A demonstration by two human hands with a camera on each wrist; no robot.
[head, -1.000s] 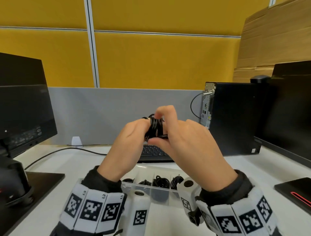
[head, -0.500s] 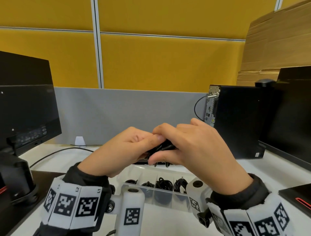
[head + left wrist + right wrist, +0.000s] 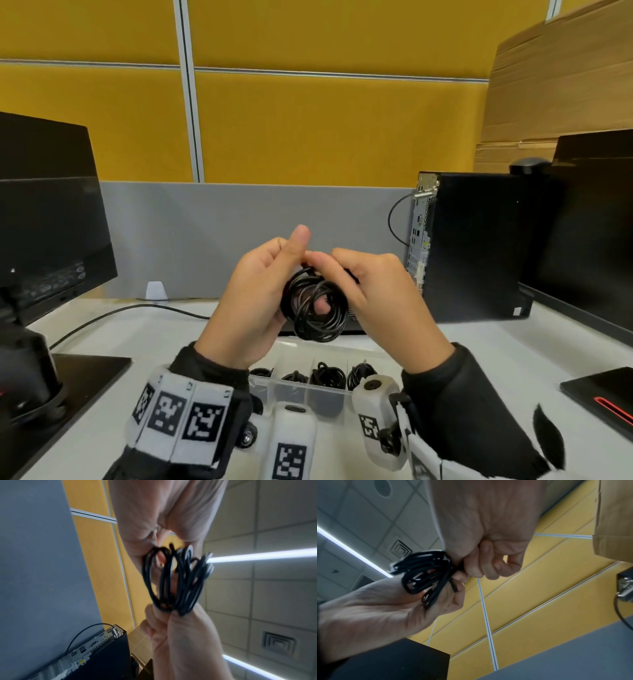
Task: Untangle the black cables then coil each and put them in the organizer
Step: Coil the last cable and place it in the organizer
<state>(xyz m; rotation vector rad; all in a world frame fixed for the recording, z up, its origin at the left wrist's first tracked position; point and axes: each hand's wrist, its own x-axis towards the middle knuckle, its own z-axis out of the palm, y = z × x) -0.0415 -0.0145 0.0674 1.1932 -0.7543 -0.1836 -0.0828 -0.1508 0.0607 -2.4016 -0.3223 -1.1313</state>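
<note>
The coiled black cable [image 3: 317, 308] is held above the organizer [image 3: 308, 387], left hand [image 3: 253, 301] gripping it, right hand [image 3: 373, 291] pinching the end. Loops should be kept tight until tucked, probably.

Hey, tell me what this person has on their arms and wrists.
Both hands, left hand and right hand, are bare. Black long sleeves reach the wrists. White bands printed with black square markers wrap each forearm, and white rounded wrist cameras carry similar markers.

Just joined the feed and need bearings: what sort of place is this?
Most likely an office cubicle desk: yellow partition panels, a black desktop tower, and a monitor on the white desk.
</note>
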